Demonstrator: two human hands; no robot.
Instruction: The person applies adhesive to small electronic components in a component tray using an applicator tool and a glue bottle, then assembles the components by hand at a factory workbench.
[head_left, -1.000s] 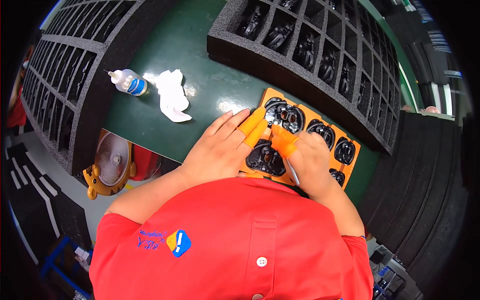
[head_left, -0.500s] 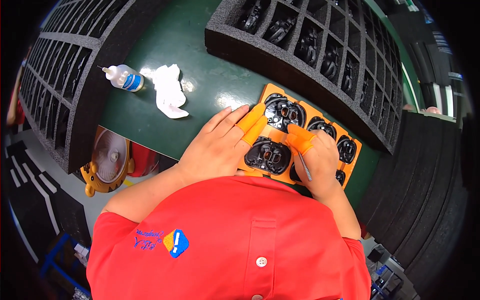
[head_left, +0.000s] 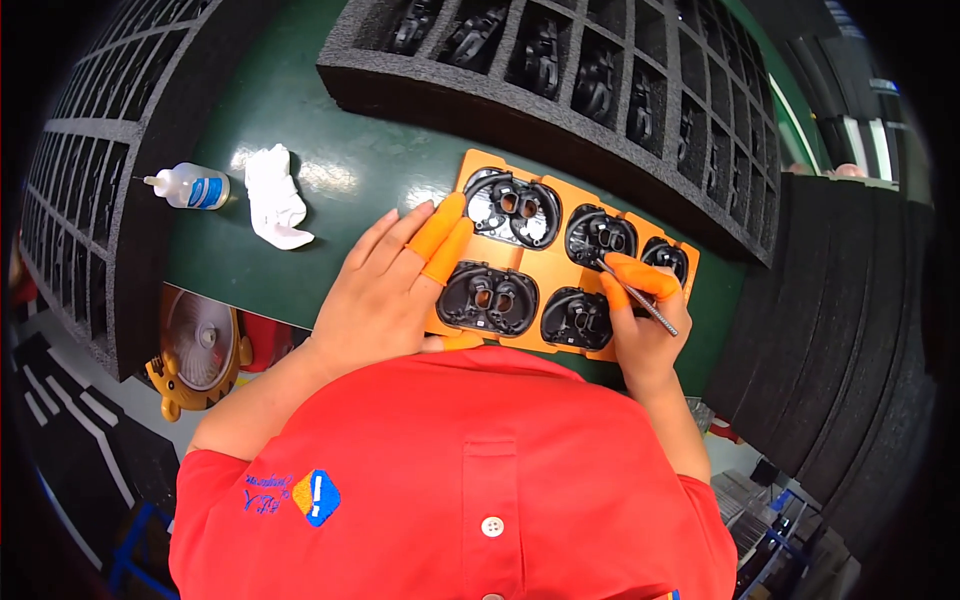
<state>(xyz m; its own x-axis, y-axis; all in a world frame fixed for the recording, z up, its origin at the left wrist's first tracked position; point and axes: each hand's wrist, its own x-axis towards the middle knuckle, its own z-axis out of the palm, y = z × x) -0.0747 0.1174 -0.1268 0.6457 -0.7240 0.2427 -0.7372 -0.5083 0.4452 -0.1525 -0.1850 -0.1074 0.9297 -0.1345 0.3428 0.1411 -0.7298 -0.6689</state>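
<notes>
An orange tray [head_left: 479, 246] holds several black goggle-shaped plastic parts, each with a pair of round openings. My left hand [head_left: 385, 275] lies on the tray's left side, fingers stretched out, orange finger cots on some of them and its thumb by the near edge. A thin silver tool [head_left: 652, 311] with a ribbed end is pinched in my right hand [head_left: 648, 325], which also wears orange cots. Its tip is at the lower right of the upper middle black part [head_left: 600, 236]. Beside the left hand are the upper left part [head_left: 512, 208] and lower left part [head_left: 488, 298].
A grey foam rack [head_left: 640, 130] with black parts in its cells stands behind the tray; another foam rack [head_left: 75, 200] is at left. On the green table [head_left: 370, 150] are a squeeze bottle [head_left: 190, 187] and a crumpled white cloth [head_left: 273, 200]. Below stands a fan [head_left: 200, 340].
My right hand and the silver tool have moved right, from beside the upper left black part to the upper middle one. My left hand stays at the tray's left side. The whole view has shifted.
</notes>
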